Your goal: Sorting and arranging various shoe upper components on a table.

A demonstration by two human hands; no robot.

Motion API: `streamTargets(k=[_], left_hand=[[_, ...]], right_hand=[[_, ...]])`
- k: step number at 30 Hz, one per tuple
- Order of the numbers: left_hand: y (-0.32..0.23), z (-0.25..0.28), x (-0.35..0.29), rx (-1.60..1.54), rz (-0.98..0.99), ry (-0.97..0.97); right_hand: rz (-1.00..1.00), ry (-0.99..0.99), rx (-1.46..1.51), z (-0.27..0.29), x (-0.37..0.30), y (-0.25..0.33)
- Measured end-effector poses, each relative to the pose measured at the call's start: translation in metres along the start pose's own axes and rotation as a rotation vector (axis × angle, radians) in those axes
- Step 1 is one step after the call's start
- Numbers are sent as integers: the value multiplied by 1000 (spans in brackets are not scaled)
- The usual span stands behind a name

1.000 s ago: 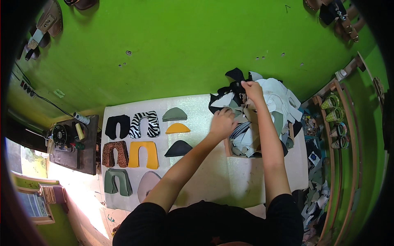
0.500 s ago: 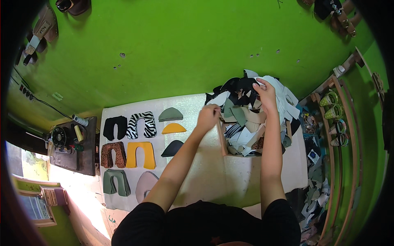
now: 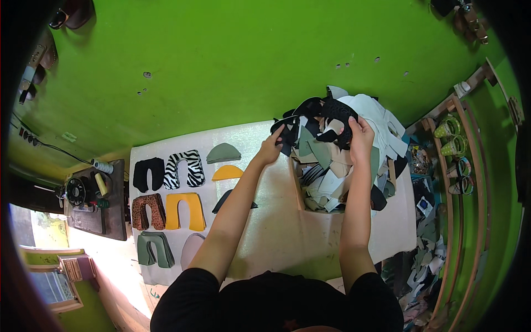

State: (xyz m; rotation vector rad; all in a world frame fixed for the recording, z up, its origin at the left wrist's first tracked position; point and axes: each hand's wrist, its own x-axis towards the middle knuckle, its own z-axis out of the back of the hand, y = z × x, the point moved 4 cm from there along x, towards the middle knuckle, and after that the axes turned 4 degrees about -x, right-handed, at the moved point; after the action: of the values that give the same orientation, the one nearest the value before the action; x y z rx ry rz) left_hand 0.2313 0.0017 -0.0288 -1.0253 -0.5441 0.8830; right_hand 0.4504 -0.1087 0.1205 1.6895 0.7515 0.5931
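My right hand is closed on the edge of a curved black piece of material, raised over a heap of offcuts. At the heap's left side, my left hand has its fingers closed on a dark scrap; the fingertips are partly hidden. Beneath both hands a wooden box overflows with grey, white, beige and black offcuts. Pale cut sheets lie piled beside my right hand.
Stacked U-shaped pieces in black, zebra print, leopard print, yellow and green lie left on the table. Half-moon pieces sit beside them. A sewing machine stands far left; a sandal rack is at right.
My right hand has lifted the curved black piece out from the heap. My left hand has moved up and slightly left, onto a dark scrap. The view has shifted slightly.
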Motion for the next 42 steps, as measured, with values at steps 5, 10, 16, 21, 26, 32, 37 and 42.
streamTargets(k=[5, 10, 16, 21, 26, 32, 37, 42], left_hand=[[-2, -15, 9, -395, 110, 62], [2, -27, 22, -533, 264, -77], [-41, -4, 13, -52, 18, -422], [-102, 19, 0, -72, -158, -481], [-152, 36, -17, -67, -237, -459], [-191, 63, -51, -758, -133, -320], [-195, 88, -95, -941, -73, -166], [-196, 90, -154, -926, -41, -172]], right_hand=[[-18, 4, 21, 1, 0, -8], [-23, 19, 54, -7, -6, -11], [2, -49, 33, 8, -14, -4], [-20, -127, 26, 18, -34, 6], [-17, -118, 30, 30, -56, 7], [-73, -49, -45, 52, -84, 15], [-21, 61, -115, 44, -111, 45], [18, 72, -185, 34, -130, 59]])
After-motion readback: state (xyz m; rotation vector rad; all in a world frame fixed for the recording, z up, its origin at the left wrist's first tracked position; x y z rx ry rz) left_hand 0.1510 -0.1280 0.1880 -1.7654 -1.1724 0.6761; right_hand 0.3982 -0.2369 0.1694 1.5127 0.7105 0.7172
